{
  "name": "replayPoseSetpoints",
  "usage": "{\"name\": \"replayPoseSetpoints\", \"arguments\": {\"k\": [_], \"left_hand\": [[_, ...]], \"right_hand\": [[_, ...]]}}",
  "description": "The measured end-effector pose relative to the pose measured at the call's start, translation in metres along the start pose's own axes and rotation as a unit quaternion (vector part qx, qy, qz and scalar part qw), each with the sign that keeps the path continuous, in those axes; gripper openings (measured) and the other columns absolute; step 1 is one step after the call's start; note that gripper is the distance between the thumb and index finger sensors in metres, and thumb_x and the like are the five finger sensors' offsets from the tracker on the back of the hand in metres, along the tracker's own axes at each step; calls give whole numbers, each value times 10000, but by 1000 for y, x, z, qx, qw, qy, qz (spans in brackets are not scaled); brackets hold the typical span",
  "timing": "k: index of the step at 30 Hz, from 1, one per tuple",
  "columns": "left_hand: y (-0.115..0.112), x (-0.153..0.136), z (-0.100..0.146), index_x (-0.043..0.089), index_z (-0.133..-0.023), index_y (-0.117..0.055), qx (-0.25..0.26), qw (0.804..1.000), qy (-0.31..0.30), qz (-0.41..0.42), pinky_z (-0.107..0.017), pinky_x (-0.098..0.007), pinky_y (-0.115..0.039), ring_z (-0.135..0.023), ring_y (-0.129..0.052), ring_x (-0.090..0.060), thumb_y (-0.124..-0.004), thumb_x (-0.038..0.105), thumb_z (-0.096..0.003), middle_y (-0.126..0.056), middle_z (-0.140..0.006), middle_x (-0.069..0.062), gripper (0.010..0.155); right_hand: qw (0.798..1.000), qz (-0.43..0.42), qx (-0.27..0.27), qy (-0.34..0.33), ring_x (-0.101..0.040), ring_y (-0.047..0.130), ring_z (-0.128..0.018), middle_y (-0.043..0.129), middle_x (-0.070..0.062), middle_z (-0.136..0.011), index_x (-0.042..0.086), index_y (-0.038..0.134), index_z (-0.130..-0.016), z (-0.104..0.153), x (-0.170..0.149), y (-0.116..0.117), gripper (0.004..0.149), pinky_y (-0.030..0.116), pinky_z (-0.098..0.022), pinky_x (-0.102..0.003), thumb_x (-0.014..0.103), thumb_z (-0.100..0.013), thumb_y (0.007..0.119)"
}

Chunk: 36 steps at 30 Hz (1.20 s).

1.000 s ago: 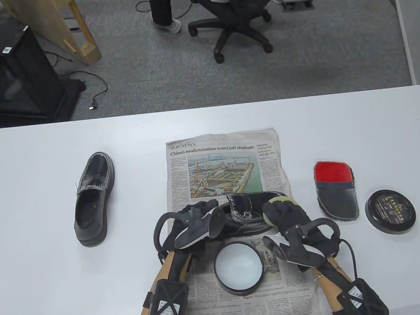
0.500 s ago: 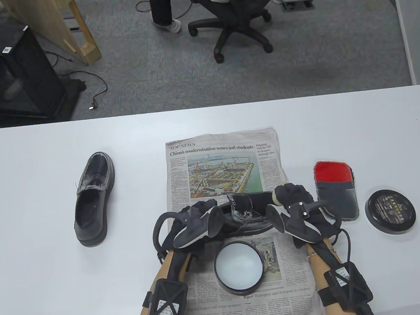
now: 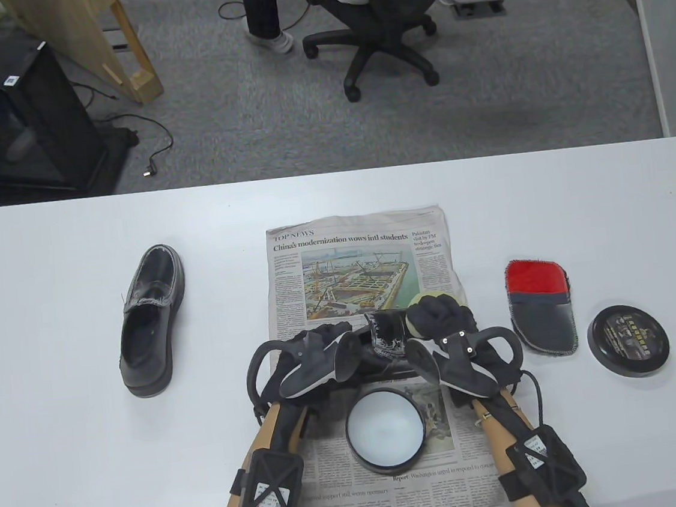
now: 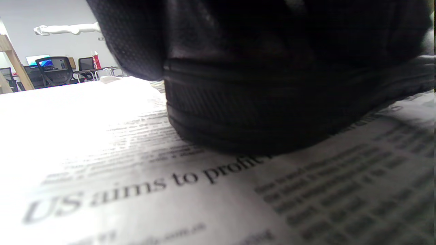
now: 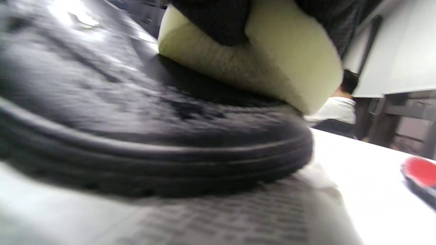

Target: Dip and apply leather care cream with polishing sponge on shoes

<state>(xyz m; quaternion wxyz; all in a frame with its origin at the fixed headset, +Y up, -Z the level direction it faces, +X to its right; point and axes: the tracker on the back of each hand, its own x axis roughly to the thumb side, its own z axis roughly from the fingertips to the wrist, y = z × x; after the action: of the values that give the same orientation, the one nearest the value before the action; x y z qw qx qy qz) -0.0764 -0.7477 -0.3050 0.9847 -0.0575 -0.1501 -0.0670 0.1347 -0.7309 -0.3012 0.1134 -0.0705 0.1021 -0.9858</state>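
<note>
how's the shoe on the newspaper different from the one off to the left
The shoe on the newspaper lies crosswise, gripped by the left hand while the right hand presses the sponge onto it. The other shoe sits untouched on the bare table, pointing away. Both are black loafers.

An office, and I work at a white table [image 3: 95, 472] in it.
Grey carpet [image 3: 301, 130] lies beyond my table, where a person [image 3: 264, 7] sits in a black swivel chair [image 3: 378, 32]; cables [image 3: 157, 145] trail the floor, and more desk chairs [image 4: 51, 69] and a lit monitor [image 4: 37, 60] stand farther off.
</note>
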Motion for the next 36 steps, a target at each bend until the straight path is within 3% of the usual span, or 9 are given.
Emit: {"name": "replayPoseSetpoints", "arguments": {"k": [6,10,13,19,26,30,36], "left_hand": [[1,0,1,307,-1093,-591,1,1000,7,-4,-656,-410,-812,-909,-881,-220,-806,682,-264,-824,-1062,26,935],[1,0,0,309,-1088,-600,-1,1000,9,-2,-660,-420,-809,-912,-879,-228,-812,671,-259,-826,-1063,27,929],[1,1,0,317,-1081,-604,-2,1000,6,0,-679,-439,-796,-932,-869,-232,-818,657,-259,-818,-1070,29,915],[1,1,-1,327,-1084,-592,-6,1000,-3,-3,-703,-443,-786,-965,-845,-216,-821,643,-265,-795,-1090,46,907],[-1,0,-1,327,-1091,-586,-3,1000,-3,6,-693,-427,-794,-949,-857,-213,-820,653,-268,-799,-1090,45,917],[0,0,0,305,-1093,-595,1,1000,2,6,-671,-413,-807,-924,-872,-215,-814,669,-265,-820,-1071,32,931],[0,0,0,310,-1085,-607,-3,1000,4,1,-662,-415,-814,-916,-880,-219,-816,667,-255,-827,-1065,33,927]], "right_hand": [[999,41,9,8,-299,894,-886,723,-34,-1041,256,575,-997,17,-20,14,430,879,-584,-339,203,-587,694],[994,91,-30,-48,-305,894,-883,735,-48,-1030,249,606,-981,46,-11,9,419,876,-587,-340,207,-578,712],[993,72,-45,-79,-309,887,-890,742,-32,-1028,269,628,-972,60,0,3,411,872,-595,-347,214,-575,719],[996,15,-52,-69,-274,804,-970,730,67,-1041,367,657,-936,39,14,-9,394,785,-664,-423,216,-577,712],[1000,1,-17,16,-245,851,-935,743,94,-1024,390,655,-908,7,-8,4,384,827,-642,-382,210,-573,713],[1000,-4,-4,29,-256,886,-899,741,53,-1025,342,641,-925,15,-24,11,383,863,-608,-342,203,-575,713],[996,65,-34,-55,-289,872,-904,731,3,-1030,298,645,-938,51,-10,5,386,851,-615,-354,196,-572,717]]}}
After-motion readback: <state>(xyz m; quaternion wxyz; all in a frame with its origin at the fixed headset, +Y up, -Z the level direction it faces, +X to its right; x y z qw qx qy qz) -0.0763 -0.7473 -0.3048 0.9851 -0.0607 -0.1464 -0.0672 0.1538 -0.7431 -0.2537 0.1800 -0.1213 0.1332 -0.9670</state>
